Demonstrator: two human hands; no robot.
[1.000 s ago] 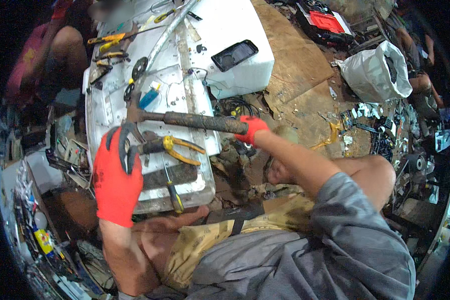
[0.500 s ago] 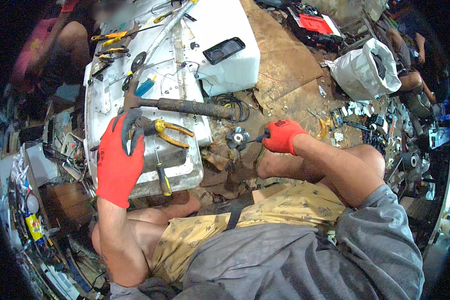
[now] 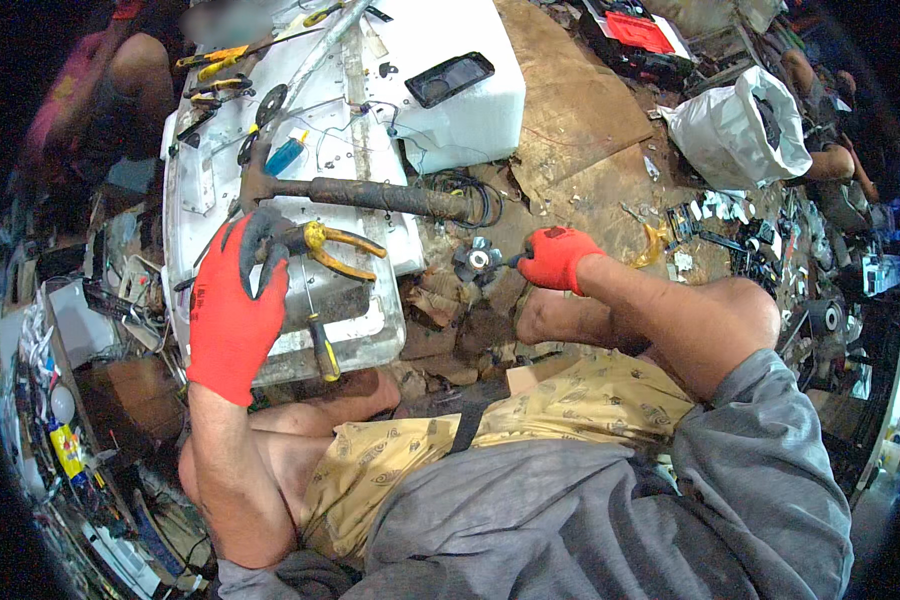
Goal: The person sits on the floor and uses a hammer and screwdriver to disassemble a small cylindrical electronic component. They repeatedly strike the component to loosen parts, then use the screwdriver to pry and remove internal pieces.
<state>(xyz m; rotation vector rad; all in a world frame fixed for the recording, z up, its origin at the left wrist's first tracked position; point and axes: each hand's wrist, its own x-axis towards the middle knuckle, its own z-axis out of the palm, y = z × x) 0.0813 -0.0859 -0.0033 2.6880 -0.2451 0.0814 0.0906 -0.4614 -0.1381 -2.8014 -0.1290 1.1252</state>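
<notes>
My left hand [image 3: 236,318], in a red glove with dark fingertips, is at the left on a white panel [image 3: 365,345]. Its fingers curl beside the jaw end of yellow-orange handled pliers [image 3: 345,250]; what they grip is hidden. My right hand [image 3: 560,260], also red-gloved, is closed in a fist around a slim dark tool [image 3: 511,264]. That tool points left toward a small metal part with a bright round centre [image 3: 478,260] on the ground. A hammer [image 3: 370,196] lies just beyond the pliers. Nearer me is a yellow-and-black screwdriver [image 3: 324,350].
A phone [image 3: 450,79] lies on a white block [image 3: 480,130]. Brown cardboard [image 3: 580,110] covers ground beyond my right hand, with a white sack [image 3: 720,130] and scattered scraps [image 3: 750,250] to the right. Another person's knee [image 3: 140,70] is at far left.
The whole view has shifted slightly. My left hand stays beside the pliers, and my right hand keeps the slim tool near the metal part, its angle slightly changed.
</notes>
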